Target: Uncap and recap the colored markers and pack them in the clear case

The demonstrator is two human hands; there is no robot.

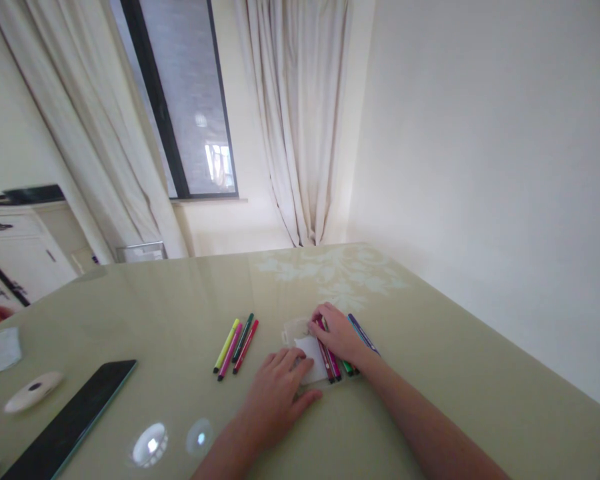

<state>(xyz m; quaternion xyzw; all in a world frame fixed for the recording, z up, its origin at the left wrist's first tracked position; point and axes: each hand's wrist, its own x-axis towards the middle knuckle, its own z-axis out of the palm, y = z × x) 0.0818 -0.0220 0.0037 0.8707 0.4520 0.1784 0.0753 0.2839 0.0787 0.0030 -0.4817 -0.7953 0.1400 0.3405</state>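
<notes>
Clock read with 12 pointing away from the wearer. Right hand (pixel 336 333): fingers bent over the upper part of a dark red marker (pixel 325 359) on the plastic case; the knuckles mask the contact, so cannot tell whether they pinch it or only press on it. Left hand (pixel 278 388): thumb and fingers spread, no marker in them, index fingertip at the edge of the white card (pixel 311 352) and thumb near the 6 o'clock side of the clear case (pixel 294 328). Key relation: the dark red marker runs 11-to-5, dark end toward 5, its 11 o'clock end under the right fingers; right hand is the nearer. A magenta marker (pixel 335 367) lies just beside it, near parallel; a green marker (pixel 347 367) shows below the right wrist, and a dark blue marker (pixel 363 333) emerges at the right hand's 3 o'clock. Outward, four loose markers lie at the left hand's 10 to 11, axes 1-to-7, dark ends toward 7: yellow marker (pixel 227 345), pink marker (pixel 231 352), dark green marker (pixel 243 338), red marker (pixel 246 346). Left hand nearer to these. Farther, toward 8 to 9, a black tablet (pixel 73 420) on the table (pixel 480 380).
</notes>
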